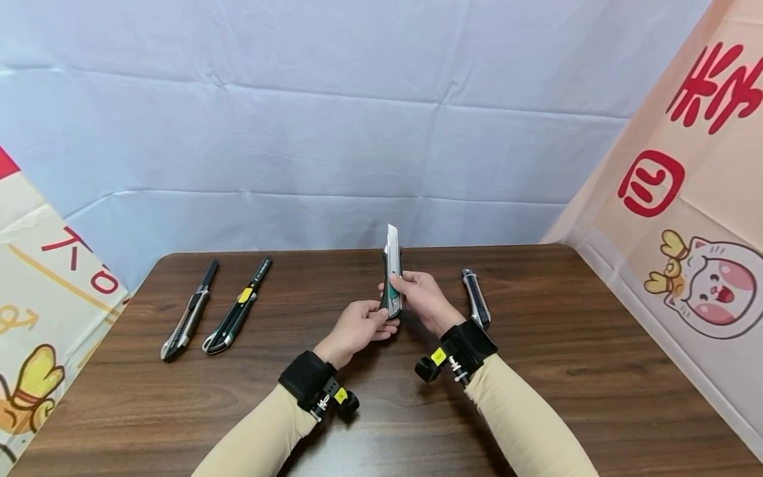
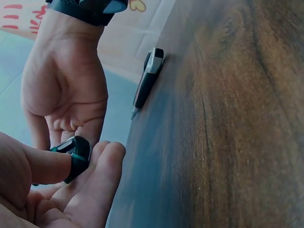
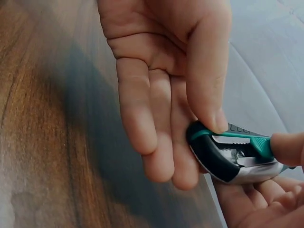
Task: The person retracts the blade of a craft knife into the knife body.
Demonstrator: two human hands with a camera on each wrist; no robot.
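Note:
Both hands hold one utility knife [image 1: 393, 262], green and black with a silver front that points away from the person. My left hand [image 1: 356, 329] pinches its butt end between thumb and fingers. Farther up the handle, my right hand [image 1: 424, 298] grips it, the thumb on the green slider [image 3: 260, 147] in the right wrist view. That view also shows the left thumb [image 3: 209, 90] pressing on the dark end of the handle. In the left wrist view, the knife's front is hidden behind the hands.
On the wooden table [image 1: 268, 404], a grey-black utility knife [image 1: 189, 315] and a black-green one with a yellow slider [image 1: 238, 308] lie at left. Another grey-black utility knife [image 1: 475, 298] lies right of the right hand. A pale cloth [image 1: 334, 146] hangs behind the table.

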